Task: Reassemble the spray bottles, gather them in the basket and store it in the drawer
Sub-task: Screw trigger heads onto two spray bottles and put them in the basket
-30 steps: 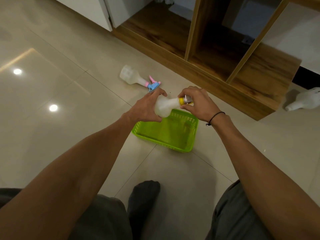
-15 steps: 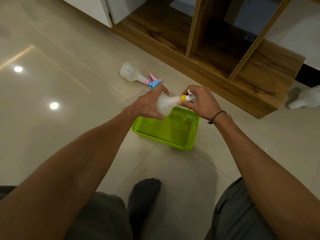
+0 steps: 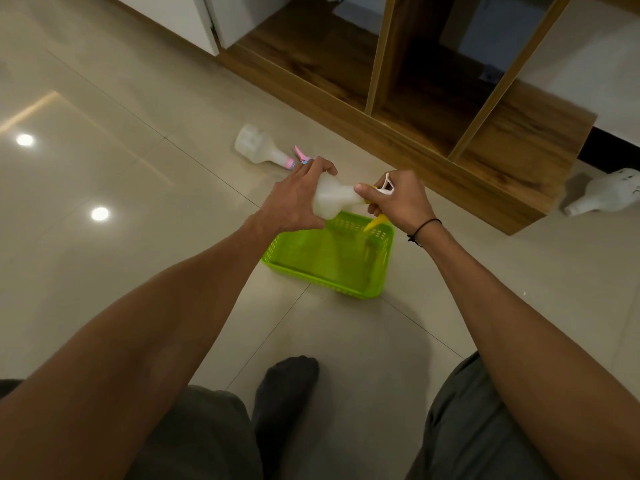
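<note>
Two hands meet at mid-frame over the green basket (image 3: 329, 265), and I'm looking down on them from the head view. My left hand (image 3: 294, 202) has its fingers and thumb curled round the body of a translucent white spray bottle (image 3: 329, 199), held roughly level. My right hand (image 3: 398, 202) is closed round the yellow-and-white spray head (image 3: 384, 188) at the bottle's neck, thumb pressing near the collar, with a yellow trigger tip poking out below the palm. I can't tell whether the head is fully seated. A black band (image 3: 424, 230) sits on the right wrist.

The basket rests on the tiled floor (image 3: 104, 271) just below the hands, with nothing visible inside it. Up and left of the hands, a second bottle with a pink and blue head (image 3: 259, 148) lies on its side on the floor. At the right edge, a white bottle (image 3: 606, 195) lies by the corner of the wooden shelf unit (image 3: 502, 150) that fills the upper right. No label or writing is legible on any bottle. My dark sock (image 3: 284, 393) shows at bottom centre.
</note>
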A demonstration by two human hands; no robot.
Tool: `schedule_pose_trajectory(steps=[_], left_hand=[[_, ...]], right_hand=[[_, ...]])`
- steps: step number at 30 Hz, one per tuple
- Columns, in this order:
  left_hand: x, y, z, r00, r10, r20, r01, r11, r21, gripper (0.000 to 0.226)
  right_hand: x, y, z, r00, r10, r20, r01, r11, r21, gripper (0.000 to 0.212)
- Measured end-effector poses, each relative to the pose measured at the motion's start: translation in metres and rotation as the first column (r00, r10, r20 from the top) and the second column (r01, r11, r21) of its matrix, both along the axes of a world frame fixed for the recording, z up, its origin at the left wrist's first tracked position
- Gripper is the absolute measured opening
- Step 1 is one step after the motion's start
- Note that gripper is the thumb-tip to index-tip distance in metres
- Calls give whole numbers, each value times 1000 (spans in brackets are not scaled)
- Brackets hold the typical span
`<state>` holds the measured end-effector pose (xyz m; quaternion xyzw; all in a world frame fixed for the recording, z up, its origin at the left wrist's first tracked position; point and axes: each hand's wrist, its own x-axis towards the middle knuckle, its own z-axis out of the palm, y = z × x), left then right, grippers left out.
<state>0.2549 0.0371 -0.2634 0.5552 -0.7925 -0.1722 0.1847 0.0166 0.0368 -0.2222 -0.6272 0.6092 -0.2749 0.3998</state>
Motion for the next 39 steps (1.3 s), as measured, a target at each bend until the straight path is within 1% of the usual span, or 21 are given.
schedule_pose_trajectory(steps=[2, 5, 7, 8, 9, 10, 12, 13, 14, 16, 17, 20, 23, 25, 27, 29, 30, 32, 33, 36, 39], left_hand=[[-5, 1, 0, 999, 31, -10, -32, 999, -30, 95], [-8, 3, 0, 997, 67, -35, -67, 998, -14, 110], [-5, 4, 0, 989, 53, -138, -44, 997, 66, 121], [-3, 5, 1, 971, 66, -230, -41, 993, 112, 119], [-2, 4, 2, 933, 123, -339, -71, 984, 161, 110], [-2, 2, 5, 865, 227, -448, -135, 964, 228, 97], [0, -6, 13, 663, 473, -580, -237, 868, 436, 77], [2, -9, 17, 583, 575, -574, -215, 790, 574, 80], [5, -11, 21, 544, 649, -532, -154, 701, 696, 86], [9, -10, 26, 550, 701, -455, -22, 556, 831, 88], [9, -9, 26, 557, 705, -440, 18, 519, 854, 83], [9, -8, 23, 516, 709, -480, 97, 509, 855, 68], [19, -9, 20, 379, 701, -604, 258, 547, 797, 46], [25, -10, 22, 317, 683, -658, 315, 579, 752, 48], [22, -12, 27, 345, 690, -637, 314, 555, 771, 51], [15, -13, 33, 415, 734, -537, 258, 471, 843, 73], [11, -13, 34, 461, 744, -484, 201, 444, 873, 76], [8, -11, 28, 535, 723, -437, 129, 441, 888, 70], [9, -9, 23, 534, 718, -447, 141, 445, 884, 66], [17, -5, 16, 453, 704, -548, 234, 499, 834, 57], [25, -7, 18, 419, 616, -667, 339, 576, 744, 70]], right_hand=[[1, 0, -1, 996, -20, 88, 15, 998, 56, 53], [2, 0, -1, 996, 3, 91, -8, 999, 54, 50], [2, -1, -1, 997, 13, 77, -13, 1000, 4, 48], [2, -1, 0, 997, 16, 73, -14, 1000, -20, 46], [2, -2, 0, 997, 18, 73, -14, 999, -42, 45], [1, -2, 1, 997, 18, 74, -13, 998, -62, 44], [2, -3, 1, 997, 17, 72, -10, 996, -93, 42], [2, -3, 1, 997, 20, 70, -12, 995, -104, 42], [1, -3, 1, 997, 28, 67, -20, 993, -112, 42], [-1, -4, 1, 996, 51, 68, -42, 992, -122, 40], [-2, -4, 1, 995, 61, 73, -52, 992, -117, 40], [-5, -4, 1, 993, 70, 97, -62, 995, -84, 42], [-10, -2, -1, 988, 26, 150, -22, 999, -32, 45], [-13, -2, -3, 983, 21, 181, -19, 1000, -11, 44], [-13, -1, -3, 983, 34, 180, -31, 999, -15, 42], [-10, -1, -2, 984, 52, 171, -48, 998, -30, 39], [-8, -2, -2, 984, 60, 168, -55, 998, -38, 38], [-8, -3, -2, 984, 76, 160, -69, 996, -49, 37], [-10, -3, -2, 984, 90, 153, -84, 995, -46, 38], [-14, -1, -6, 983, 132, 130, -131, 991, -14, 38], [-18, -4, -7, 980, 80, 181, -85, 996, 18, 40]])
